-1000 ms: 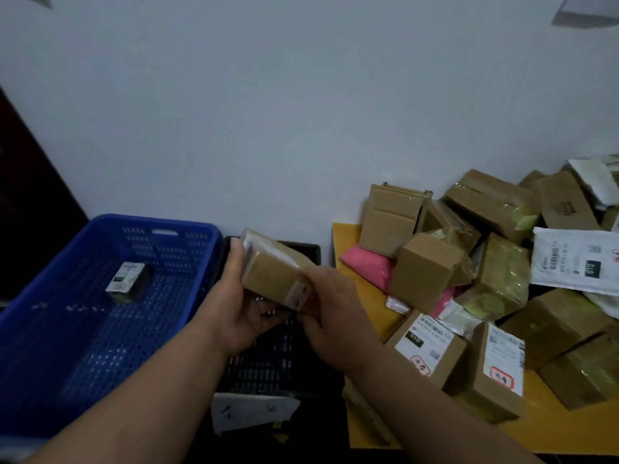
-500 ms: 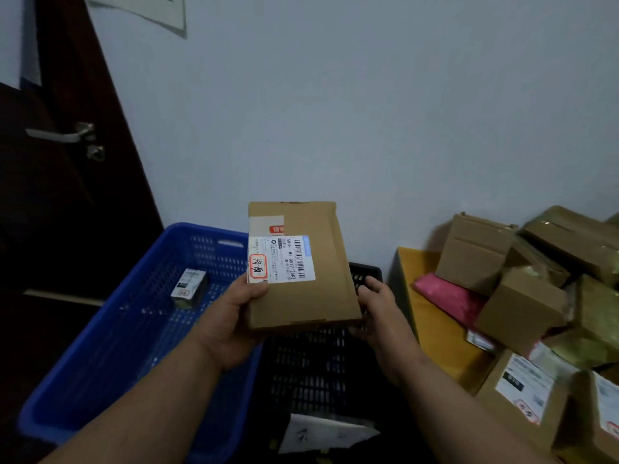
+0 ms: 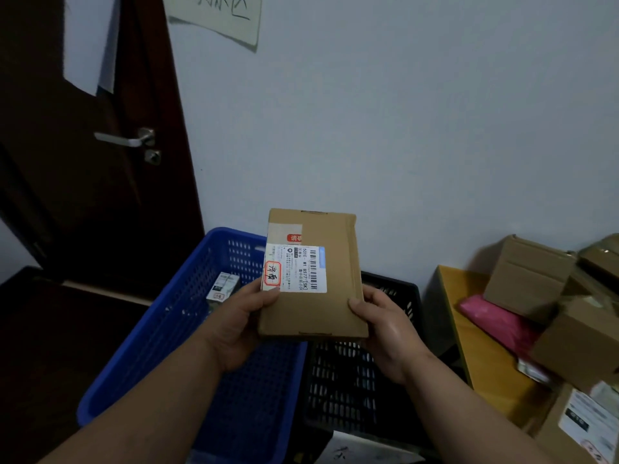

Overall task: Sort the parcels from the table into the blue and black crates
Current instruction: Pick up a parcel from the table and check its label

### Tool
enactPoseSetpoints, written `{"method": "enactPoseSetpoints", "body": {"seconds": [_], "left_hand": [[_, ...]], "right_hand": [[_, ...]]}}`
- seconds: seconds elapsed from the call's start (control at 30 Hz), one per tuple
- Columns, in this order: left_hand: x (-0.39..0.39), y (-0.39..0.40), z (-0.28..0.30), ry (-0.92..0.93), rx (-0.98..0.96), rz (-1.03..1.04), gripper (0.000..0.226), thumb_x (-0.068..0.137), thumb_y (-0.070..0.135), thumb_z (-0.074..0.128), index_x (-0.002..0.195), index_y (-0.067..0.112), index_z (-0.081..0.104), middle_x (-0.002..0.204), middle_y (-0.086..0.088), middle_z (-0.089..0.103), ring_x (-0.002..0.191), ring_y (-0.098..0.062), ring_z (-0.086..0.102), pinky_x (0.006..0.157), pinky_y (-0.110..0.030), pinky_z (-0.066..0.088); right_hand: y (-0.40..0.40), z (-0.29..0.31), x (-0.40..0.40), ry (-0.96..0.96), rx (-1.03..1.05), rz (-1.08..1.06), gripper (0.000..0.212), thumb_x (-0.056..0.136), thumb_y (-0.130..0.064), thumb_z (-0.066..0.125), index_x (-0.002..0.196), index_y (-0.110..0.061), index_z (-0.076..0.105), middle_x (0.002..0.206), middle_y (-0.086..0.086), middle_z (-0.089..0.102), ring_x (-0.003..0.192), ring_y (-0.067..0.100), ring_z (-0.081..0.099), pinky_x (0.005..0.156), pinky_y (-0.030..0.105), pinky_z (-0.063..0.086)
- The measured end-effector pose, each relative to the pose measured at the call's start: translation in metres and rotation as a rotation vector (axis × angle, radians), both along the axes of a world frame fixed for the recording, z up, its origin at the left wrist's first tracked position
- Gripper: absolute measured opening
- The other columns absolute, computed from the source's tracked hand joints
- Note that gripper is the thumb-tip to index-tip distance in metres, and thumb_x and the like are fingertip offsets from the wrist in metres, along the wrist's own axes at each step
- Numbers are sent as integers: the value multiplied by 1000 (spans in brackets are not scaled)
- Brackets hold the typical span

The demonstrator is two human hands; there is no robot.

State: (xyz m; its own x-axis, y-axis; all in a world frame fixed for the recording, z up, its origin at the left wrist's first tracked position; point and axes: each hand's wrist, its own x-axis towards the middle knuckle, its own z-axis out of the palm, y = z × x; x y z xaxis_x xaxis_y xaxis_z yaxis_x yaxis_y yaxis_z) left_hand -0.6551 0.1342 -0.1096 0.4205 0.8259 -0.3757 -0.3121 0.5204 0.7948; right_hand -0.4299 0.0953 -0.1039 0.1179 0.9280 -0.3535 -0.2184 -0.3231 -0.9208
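I grip the flat cardboard parcel (image 3: 313,279) upright by its lower edges, left hand (image 3: 239,318) and right hand (image 3: 388,324) each pinching a side. It hangs above the seam between the blue crate (image 3: 160,333) and black crate (image 3: 395,298).

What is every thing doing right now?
flat box: held up, label facing camera
left hand: grips box's left edge
right hand: grips box's right edge
blue crate: holds one small parcel
black crate: open
door: shut
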Motion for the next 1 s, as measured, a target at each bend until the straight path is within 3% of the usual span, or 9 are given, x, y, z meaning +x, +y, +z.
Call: {"method": "enactPoseSetpoints", "body": {"seconds": [0.1,0.2,0.3,0.43,0.67,0.73,0.83,1.0], "left_hand": [[-8,6,-14,141,-54,16,38,85,16,68,122,22,64,124,-12,65,119,-36,56,88,-45,50],[-12,15,-31,222,-148,64,35,89,11,64,124,16,57,122,-16,63,114,-36,58,85,-47,51],[-17,28,-49,253,-238,147,31,93,10,61,123,10,53,121,-19,60,111,-37,59,74,-44,55],[-23,48,-72,371,-318,205,19,96,11,59,114,9,55,116,-18,60,107,-33,60,75,-43,57],[-40,102,-122,540,-387,267,17,98,14,57,115,12,57,111,-13,64,101,-25,61,74,-38,54],[-45,122,-141,622,-370,247,19,99,17,56,117,14,59,109,-9,65,100,-22,60,76,-35,50],[-53,148,-166,747,-335,193,18,100,22,53,117,20,58,103,-7,66,89,-22,61,65,-29,46],[-66,190,-224,800,-394,69,25,98,21,52,122,26,59,102,-11,70,80,-21,59,56,-26,44]], "right_hand": [[12,-8,-7,-6,-57,-54,26,97,-17,59,122,-12,57,106,11,73,89,23,68,77,43,57],[20,-19,-13,-29,-166,-17,22,98,-26,59,116,-13,55,106,9,70,88,23,67,69,39,57],[30,-37,-15,-89,-318,116,25,96,-28,60,119,-20,54,109,6,68,91,26,68,76,41,54],[52,-64,-20,-105,-488,293,30,94,-26,60,123,-30,54,107,8,71,82,25,68,74,35,50],[130,-119,-42,-102,-668,402,37,95,-25,56,129,-35,44,115,8,66,78,25,67,64,29,50],[154,-140,-51,-112,-690,413,39,96,-22,54,131,-34,42,114,9,66,74,23,67,60,27,49],[180,-173,-64,-136,-716,392,40,97,-16,51,132,-32,42,108,11,68,72,22,62,59,27,47],[213,-235,-90,-159,-779,343,47,97,-10,47,137,-32,35,104,14,67,75,21,58,58,28,46]]}}
